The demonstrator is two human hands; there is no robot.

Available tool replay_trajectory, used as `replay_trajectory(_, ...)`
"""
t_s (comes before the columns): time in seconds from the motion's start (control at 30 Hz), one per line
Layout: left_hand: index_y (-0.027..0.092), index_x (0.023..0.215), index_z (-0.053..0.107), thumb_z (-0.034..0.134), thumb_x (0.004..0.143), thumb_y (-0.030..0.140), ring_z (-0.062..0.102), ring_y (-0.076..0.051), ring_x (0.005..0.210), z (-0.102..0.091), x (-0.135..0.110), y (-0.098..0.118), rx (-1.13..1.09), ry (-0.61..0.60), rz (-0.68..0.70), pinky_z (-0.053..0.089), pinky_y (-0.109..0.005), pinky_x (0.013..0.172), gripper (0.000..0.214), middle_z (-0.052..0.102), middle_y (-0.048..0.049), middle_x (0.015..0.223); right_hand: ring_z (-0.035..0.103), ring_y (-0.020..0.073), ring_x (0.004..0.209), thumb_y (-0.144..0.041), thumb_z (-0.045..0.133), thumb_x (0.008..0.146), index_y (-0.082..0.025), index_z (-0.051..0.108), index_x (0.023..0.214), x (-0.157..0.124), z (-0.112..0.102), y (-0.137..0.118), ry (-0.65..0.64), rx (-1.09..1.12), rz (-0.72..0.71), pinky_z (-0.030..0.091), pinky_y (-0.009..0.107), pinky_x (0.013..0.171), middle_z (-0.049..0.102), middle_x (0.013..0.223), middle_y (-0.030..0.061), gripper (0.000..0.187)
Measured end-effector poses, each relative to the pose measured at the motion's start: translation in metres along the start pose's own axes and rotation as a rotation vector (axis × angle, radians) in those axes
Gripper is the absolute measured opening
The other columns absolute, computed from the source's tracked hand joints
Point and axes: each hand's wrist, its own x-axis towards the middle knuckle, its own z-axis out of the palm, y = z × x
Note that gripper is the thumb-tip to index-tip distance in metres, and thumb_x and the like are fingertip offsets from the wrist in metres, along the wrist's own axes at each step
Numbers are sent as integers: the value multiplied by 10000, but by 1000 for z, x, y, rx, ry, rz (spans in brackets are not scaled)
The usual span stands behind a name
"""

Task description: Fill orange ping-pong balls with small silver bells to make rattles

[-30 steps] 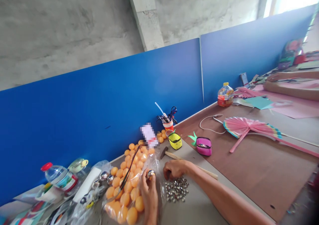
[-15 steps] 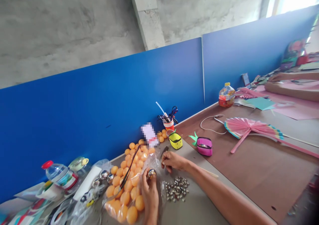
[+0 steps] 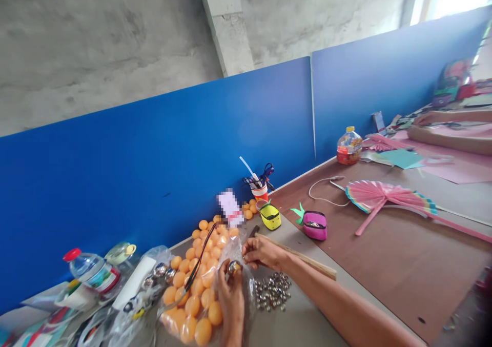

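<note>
My left hand is closed around a small ball with a shiny silver surface and a bit of orange showing low on it. Close to its right, my right hand has its fingers pinched together near the ball. Whatever sits between those fingertips is too small to make out. Below the right hand lies a pile of small silver bead-like pieces, partly on clear plastic. A hammer with a wooden handle rests behind my right forearm. Many orange balls fill a clear plastic bag beside my left hand.
Yellow and magenta pouches stand beyond the hands. Behind are a cup of tools and a blue partition. A red-capped bottle lies left. Right are a pink fan, a jug and another person's arms.
My right hand has moved slightly left and down, closer to the silver ball, with its fingertips pinched. More of the hammer's handle now shows. My left hand stays nearly where it was.
</note>
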Motion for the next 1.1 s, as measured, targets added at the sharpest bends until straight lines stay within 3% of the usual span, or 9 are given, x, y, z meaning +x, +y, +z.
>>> replay_trajectory(0.13, 153, 1108, 574, 637, 705, 532, 636, -280, 985, 1, -1, 1, -20, -13, 8, 500, -426, 876, 556, 655, -150, 1088, 401, 61, 423, -112, 579, 618, -158, 560, 661, 2, 9, 4, 44, -197, -24, 277, 209, 453, 514, 475, -65, 65)
replay_trajectory(0.37, 162, 1076, 594, 625, 727, 516, 661, -263, 911, 1, -2, -2, 17, -16, 53, 539, -404, 796, 498, 671, -143, 1059, 352, 69, 424, -26, 528, 683, -157, 578, 647, 1, 19, 6, 71, -319, -5, 244, 216, 452, 462, 432, -69, 144)
replay_trajectory(0.8, 171, 981, 622, 579, 748, 552, 639, -278, 925, 1, -2, -8, 157, 58, 232, 510, -445, 843, 449, 688, -138, 974, 479, 85, 432, -36, 535, 652, -158, 579, 612, 6, 18, 14, 65, -263, 26, 358, 197, 473, 568, 476, -45, 136)
replay_trajectory(1.1, 164, 1011, 615, 545, 796, 493, 623, -286, 946, -1, -3, -8, 219, 57, 327, 499, -458, 849, 399, 678, -149, 983, 476, 86, 409, -28, 559, 626, -169, 524, 616, 8, 20, 17, 96, -252, 9, 338, 188, 440, 555, 443, -58, 146)
